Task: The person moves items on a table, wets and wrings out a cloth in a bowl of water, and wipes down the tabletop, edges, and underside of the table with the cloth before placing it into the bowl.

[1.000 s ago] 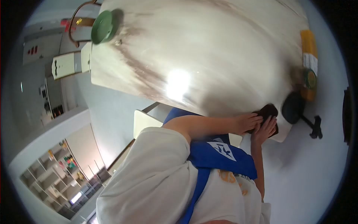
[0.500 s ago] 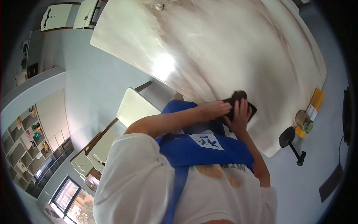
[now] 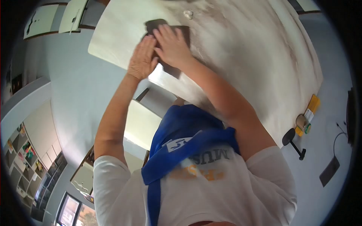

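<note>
A dark brown cloth [image 3: 184, 34] lies spread on the pale marbled table [image 3: 241, 56], near its far left part. My left hand [image 3: 143, 58] rests on the left side of the cloth, its fingers straight and close together. Beside it, my right hand [image 3: 172, 46] lies flat on top of the cloth with its fingers stretched out and slightly apart. The two hands nearly touch. Parts of the cloth are hidden beneath them, and the picture is a little blurred there.
A small whitish crumpled thing [image 3: 188, 14] sits on the table right of the cloth. At the right edge are a glass jar [image 3: 301, 121], a yellow packet [image 3: 312, 104] and a black round-headed stand [image 3: 289, 137]. A pale chair [image 3: 141, 122] stands at the table's left side.
Both hands and the cloth have travelled from the near table edge to the far left. My arms are now stretched out, and the body has turned a little.
</note>
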Demonstrator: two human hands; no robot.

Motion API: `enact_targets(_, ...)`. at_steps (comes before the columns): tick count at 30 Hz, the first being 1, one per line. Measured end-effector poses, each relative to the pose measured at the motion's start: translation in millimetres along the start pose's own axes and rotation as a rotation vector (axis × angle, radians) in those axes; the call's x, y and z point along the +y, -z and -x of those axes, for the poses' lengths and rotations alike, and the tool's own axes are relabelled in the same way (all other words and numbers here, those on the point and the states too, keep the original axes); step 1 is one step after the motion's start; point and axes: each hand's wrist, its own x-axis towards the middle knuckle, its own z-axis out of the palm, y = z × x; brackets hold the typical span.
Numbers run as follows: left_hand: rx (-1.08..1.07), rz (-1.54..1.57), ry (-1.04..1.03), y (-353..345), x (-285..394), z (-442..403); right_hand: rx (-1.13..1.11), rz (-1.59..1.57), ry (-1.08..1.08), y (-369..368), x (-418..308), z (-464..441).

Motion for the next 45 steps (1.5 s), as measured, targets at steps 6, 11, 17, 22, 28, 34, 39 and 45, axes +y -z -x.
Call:
enact_targets(6, 0.018, -0.012, 0.144, -20, 9, -19, 0.027, -0.040, 0.017, -7, 16, -9)
enact_targets(11, 0.080, 0.143, 0.077, -58, 94, -67, 0.004, 0.178, -0.077, 36, 87, 50)
enact_targets(17, 0.113, 0.463, -0.008, -96, 230, -165, 0.184, 0.075, -0.103, 114, 212, 141)
enact_targets(22, -0.130, 0.085, -0.174, -106, 317, -157, 0.019, 0.327, -0.342, 149, 227, 236)
enact_targets(28, -0.164, 0.292, -0.311, -89, 302, -81, -0.023, 0.278, -0.409, 132, 157, 280)
enact_targets(34, 0.236, 0.459, 0.172, -40, 146, -72, -0.121, 0.186, -0.360, 95, 82, 180)
enact_targets(39, 0.529, 0.165, 0.509, 18, -10, -121, -0.042, 0.238, -0.358, 44, 52, 66)
enact_targets(45, 0.393, 0.233, 0.424, -2, -68, -137, 0.000, 0.274, -0.470, 21, 44, 19)
